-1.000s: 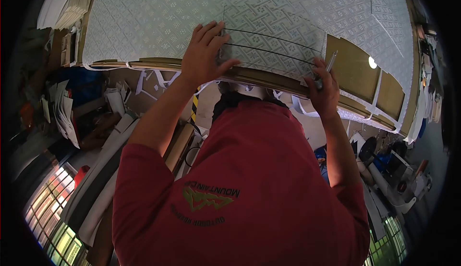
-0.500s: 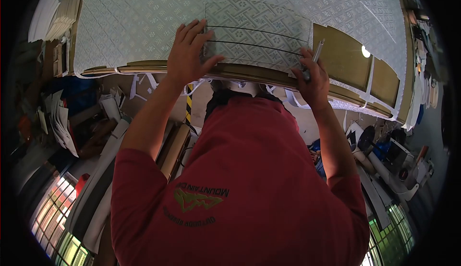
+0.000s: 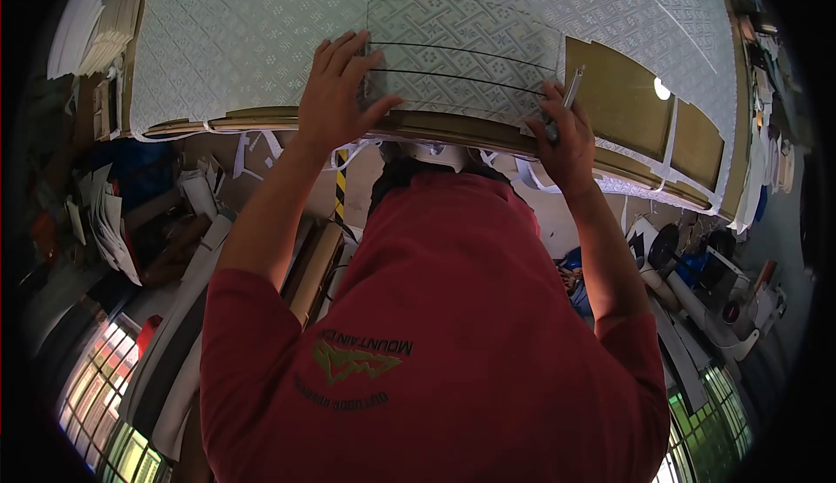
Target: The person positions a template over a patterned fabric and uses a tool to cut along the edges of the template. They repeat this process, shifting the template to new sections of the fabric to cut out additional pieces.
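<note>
A clear rectangular plate with two black lines (image 3: 457, 52) lies flat on the pale patterned sheet (image 3: 252, 39), near the table's front edge. My left hand (image 3: 335, 91) rests on the plate's left end, fingers stretched and thumb spread to the right. At the plate's right end is my right hand (image 3: 566, 139), its fingertips touching the corner. A slim silver utility knife (image 3: 572, 88) is held in that hand, its tip pointing up and away from me. The knife's lower part is hidden by the fingers.
Right of the plate, brown tabletop (image 3: 610, 91) shows through a cut-out in the sheet. White strips (image 3: 522, 174) hang below the edge. Paper stacks (image 3: 96, 21) stand at the far left; long rolls (image 3: 187, 335) lean at lower left. A machine (image 3: 740, 300) sits at right.
Both hands and the plate appear slightly farther up and left in view, as does the table edge. The hold on the knife is the same.
</note>
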Demonstrator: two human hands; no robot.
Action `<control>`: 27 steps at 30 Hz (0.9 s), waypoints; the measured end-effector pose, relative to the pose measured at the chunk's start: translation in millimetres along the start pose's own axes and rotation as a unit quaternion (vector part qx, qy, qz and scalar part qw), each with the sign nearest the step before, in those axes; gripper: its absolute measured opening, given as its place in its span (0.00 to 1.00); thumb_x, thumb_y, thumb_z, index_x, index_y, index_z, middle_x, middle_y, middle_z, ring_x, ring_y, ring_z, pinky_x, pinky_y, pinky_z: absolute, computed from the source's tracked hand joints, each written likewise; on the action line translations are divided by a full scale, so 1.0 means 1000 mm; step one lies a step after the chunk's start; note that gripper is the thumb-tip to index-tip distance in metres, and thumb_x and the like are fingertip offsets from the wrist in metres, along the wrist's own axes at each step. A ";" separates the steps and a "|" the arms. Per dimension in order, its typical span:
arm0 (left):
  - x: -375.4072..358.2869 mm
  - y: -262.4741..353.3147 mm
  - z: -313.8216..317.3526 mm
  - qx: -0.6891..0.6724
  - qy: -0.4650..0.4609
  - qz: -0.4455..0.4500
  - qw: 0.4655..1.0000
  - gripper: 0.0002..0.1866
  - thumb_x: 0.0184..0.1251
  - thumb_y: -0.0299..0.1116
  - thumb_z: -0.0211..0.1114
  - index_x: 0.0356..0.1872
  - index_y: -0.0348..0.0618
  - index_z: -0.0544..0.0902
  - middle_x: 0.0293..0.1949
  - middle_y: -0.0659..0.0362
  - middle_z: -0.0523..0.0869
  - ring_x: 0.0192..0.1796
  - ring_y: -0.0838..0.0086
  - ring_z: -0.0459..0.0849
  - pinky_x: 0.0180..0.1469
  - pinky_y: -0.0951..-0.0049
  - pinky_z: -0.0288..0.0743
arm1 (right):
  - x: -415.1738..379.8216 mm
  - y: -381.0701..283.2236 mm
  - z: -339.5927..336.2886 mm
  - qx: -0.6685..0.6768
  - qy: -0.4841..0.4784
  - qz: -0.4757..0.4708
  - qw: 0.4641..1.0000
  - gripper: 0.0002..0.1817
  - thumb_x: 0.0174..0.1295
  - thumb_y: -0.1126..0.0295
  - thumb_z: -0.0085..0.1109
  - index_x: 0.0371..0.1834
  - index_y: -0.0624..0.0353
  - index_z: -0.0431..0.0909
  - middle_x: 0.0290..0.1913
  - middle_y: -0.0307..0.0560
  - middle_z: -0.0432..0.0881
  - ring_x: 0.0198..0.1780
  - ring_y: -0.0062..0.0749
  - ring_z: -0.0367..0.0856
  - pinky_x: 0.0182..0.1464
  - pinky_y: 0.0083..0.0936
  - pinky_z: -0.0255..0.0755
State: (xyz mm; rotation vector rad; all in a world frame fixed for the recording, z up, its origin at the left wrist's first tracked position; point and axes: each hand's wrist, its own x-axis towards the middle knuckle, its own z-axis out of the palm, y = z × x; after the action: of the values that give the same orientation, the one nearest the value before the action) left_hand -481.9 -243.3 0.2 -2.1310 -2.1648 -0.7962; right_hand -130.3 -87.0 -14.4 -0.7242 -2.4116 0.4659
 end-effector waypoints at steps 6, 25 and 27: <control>0.000 -0.001 0.001 0.000 0.002 0.004 1.000 0.34 0.59 0.53 0.81 0.60 0.43 0.83 0.72 0.47 0.78 0.76 0.48 0.72 0.80 0.41 0.60 | 0.000 0.001 0.000 -0.006 -0.011 0.006 1.000 0.23 0.57 0.74 0.78 0.53 0.57 0.78 0.66 0.54 0.86 0.69 0.58 0.82 0.68 0.46 0.77; 0.001 0.000 0.002 -0.003 0.004 0.020 1.000 0.34 0.59 0.50 0.82 0.62 0.42 0.82 0.72 0.44 0.77 0.75 0.45 0.73 0.80 0.40 0.60 | 0.004 -0.004 -0.003 0.003 0.003 0.005 1.000 0.21 0.58 0.71 0.78 0.52 0.58 0.78 0.64 0.54 0.87 0.67 0.55 0.83 0.65 0.44 0.79; 0.001 0.000 0.001 -0.002 0.000 0.018 1.000 0.34 0.59 0.50 0.82 0.62 0.42 0.82 0.72 0.44 0.77 0.75 0.45 0.73 0.80 0.40 0.60 | 0.004 -0.004 -0.003 0.003 0.002 0.006 1.000 0.21 0.58 0.71 0.78 0.52 0.58 0.78 0.64 0.54 0.87 0.67 0.55 0.83 0.65 0.44 0.78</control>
State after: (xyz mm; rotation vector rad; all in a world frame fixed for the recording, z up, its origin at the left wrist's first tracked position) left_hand -482.1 -241.8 -0.5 -2.1654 -2.1194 -0.7973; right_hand -132.4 -87.2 -8.3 -0.7365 -2.4021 0.4753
